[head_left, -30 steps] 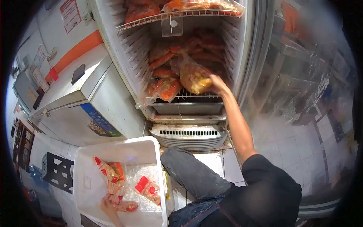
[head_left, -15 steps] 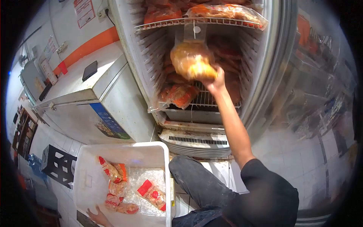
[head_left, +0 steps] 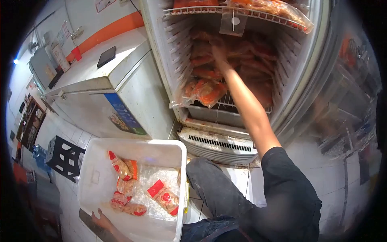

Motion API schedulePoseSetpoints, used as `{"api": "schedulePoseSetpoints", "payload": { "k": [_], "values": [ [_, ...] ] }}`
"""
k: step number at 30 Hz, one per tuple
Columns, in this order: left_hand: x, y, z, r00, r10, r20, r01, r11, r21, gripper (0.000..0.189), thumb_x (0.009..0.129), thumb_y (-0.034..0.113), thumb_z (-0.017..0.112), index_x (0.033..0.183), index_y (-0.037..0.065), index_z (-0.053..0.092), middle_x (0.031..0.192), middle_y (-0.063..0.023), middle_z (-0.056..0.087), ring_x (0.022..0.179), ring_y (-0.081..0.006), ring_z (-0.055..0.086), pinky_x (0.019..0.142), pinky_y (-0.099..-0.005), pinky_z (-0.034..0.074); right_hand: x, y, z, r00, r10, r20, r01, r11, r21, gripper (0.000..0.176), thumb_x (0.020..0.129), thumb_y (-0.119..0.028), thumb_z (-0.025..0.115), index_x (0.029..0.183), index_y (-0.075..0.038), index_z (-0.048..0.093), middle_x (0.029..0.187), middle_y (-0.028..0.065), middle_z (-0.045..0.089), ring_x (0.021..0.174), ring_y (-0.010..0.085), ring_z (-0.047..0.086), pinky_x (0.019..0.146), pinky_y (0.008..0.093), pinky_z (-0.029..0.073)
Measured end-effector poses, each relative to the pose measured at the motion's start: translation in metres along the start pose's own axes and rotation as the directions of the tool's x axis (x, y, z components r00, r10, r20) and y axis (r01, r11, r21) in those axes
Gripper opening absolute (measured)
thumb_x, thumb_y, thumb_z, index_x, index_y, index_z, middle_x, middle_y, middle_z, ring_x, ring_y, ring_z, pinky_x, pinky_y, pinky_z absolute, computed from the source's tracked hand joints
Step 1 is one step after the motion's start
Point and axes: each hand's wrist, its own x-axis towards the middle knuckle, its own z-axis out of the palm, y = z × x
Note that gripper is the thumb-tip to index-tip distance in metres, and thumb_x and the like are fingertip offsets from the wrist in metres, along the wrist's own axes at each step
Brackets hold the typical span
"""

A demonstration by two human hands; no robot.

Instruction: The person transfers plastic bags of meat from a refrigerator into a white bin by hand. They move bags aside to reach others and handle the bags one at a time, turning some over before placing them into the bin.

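Note:
My right hand (head_left: 219,52) reaches deep into the upright fridge, among bagged packs of food (head_left: 258,54) on the lower wire shelf. Its fingers are dim and blurred, so what they touch is hidden. An orange and clear bag (head_left: 209,92) lies at the shelf's front left. My left hand (head_left: 100,221) is at the near left rim of a white plastic bin (head_left: 183,161), fingers apart and holding nothing. Several red and clear packs (head_left: 164,197) lie inside the bin.
A white chest freezer (head_left: 100,80) stands left of the fridge with a dark phone-like object (head_left: 107,57) on top. A black crate (head_left: 64,159) is on the floor at left. More packs rest on the upper wire shelf (head_left: 242,11).
The yellowish bag that my right hand held is no longer in view. My right hand has moved further back into the fridge. The view has shifted slightly.

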Motion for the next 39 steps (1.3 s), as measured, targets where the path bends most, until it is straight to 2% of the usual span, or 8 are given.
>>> {"api": "schedulePoseSetpoints", "payload": {
  "k": [2,6,7,13,18,23,26,39],
  "values": [
    [0.001,-0.005,0.001,0.999,-0.046,-0.005,0.045,0.992,-0.119,0.06,0.088,0.039,0.066,0.131,-0.001,0.053,0.133,-0.0208,0.05,0.124,-0.0349,0.047,0.105,-0.0429,0.036,-0.021,0.007,-0.019,0.943,-0.316,0.108,0.334,0.885,-0.325,0.025,0.09,-0.02,0.06,0.106,-0.001,0.062,0.112,0.0088,0.064,0.095,0.0214,0.061,0.083,0.031,0.05],
    [0.003,-0.005,-0.001,0.997,-0.064,0.048,0.071,0.987,-0.146,0.055,0.089,0.035,0.065,0.13,0.0,0.054,0.133,-0.0209,0.05,0.124,-0.0352,0.048,0.104,-0.0423,0.037,-0.097,0.023,-0.063,0.775,0.046,0.63,0.248,0.895,-0.371,0.049,0.081,-0.027,0.072,0.123,-0.005,0.058,0.123,0.0132,0.06,0.115,0.0235,0.055,0.097,0.0371,0.044],
    [0.002,-0.003,-0.003,0.995,-0.07,0.064,0.08,0.982,-0.172,0.053,0.089,0.035,0.065,0.129,0.0,0.055,0.134,-0.0208,0.051,0.123,-0.0353,0.048,0.104,-0.0424,0.037,-0.129,0.005,-0.062,0.729,-0.122,0.673,0.555,0.681,-0.478,0.065,0.076,-0.035,0.076,0.13,-0.008,0.053,0.135,0.0162,0.052,0.124,0.0302,0.049,0.105,0.0409,0.038],
    [0.006,-0.011,0.0,0.998,-0.017,0.053,0.021,0.996,-0.082,0.046,0.088,0.029,0.065,0.124,0.0,0.059,0.133,-0.0215,0.052,0.123,-0.0358,0.048,0.104,-0.0428,0.038,-0.157,0.068,-0.057,0.885,0.111,0.452,0.445,0.083,-0.892,0.1,0.06,-0.051,0.081,0.144,-0.02,0.038,0.15,0.0235,0.029,0.13,0.0464,0.037,0.111,0.0453,0.03],
    [0.003,-0.013,0.004,0.999,-0.009,0.032,0.012,0.996,-0.088,0.045,0.087,0.026,0.065,0.123,0.0,0.06,0.132,-0.022,0.054,0.124,-0.0358,0.049,0.104,-0.0421,0.037,-0.12,0.023,-0.078,0.725,0.277,0.631,0.399,0.578,-0.712,0.076,0.066,-0.036,0.082,0.131,-0.011,0.053,0.129,0.0144,0.058,0.119,0.0308,0.055,0.099,0.0356,0.043],
    [0.001,-0.013,0.004,0.999,-0.021,0.044,0.028,0.987,-0.159,0.041,0.088,0.023,0.064,0.122,0.0,0.06,0.135,-0.0215,0.051,0.13,-0.0344,0.044,0.108,-0.0406,0.034,-0.081,0.036,-0.081,0.752,0.388,0.533,0.384,0.399,-0.833,0.069,0.08,-0.054,0.064,0.134,-0.013,0.052,0.14,0.0155,0.049,0.125,0.0323,0.05,0.101,0.0371,0.042],
    [-0.001,-0.008,-0.001,0.998,-0.012,0.063,0.022,0.986,-0.163,0.041,0.088,0.024,0.064,0.121,0.0,0.061,0.136,-0.0219,0.05,0.13,-0.0346,0.043,0.109,-0.0404,0.032,-0.091,-0.042,-0.079,0.547,0.608,0.575,0.604,0.189,-0.774,0.08,0.083,-0.07,0.052,0.139,-0.014,0.047,0.157,0.0124,0.023,0.142,0.027,0.027,0.112,0.0372,0.027],
    [-0.005,0.005,-0.001,0.999,-0.026,0.039,0.031,0.986,-0.161,0.041,0.087,0.023,0.063,0.12,-0.001,0.061,0.133,-0.02,0.053,0.127,-0.0343,0.046,0.107,-0.0402,0.034,-0.065,0.056,-0.075,0.791,0.543,0.283,-0.123,0.594,-0.795,0.067,0.078,-0.049,0.076,0.128,-0.008,0.058,0.139,0.0101,0.047,0.13,0.0165,0.041,0.109,0.0306,0.032]
  ]
}}
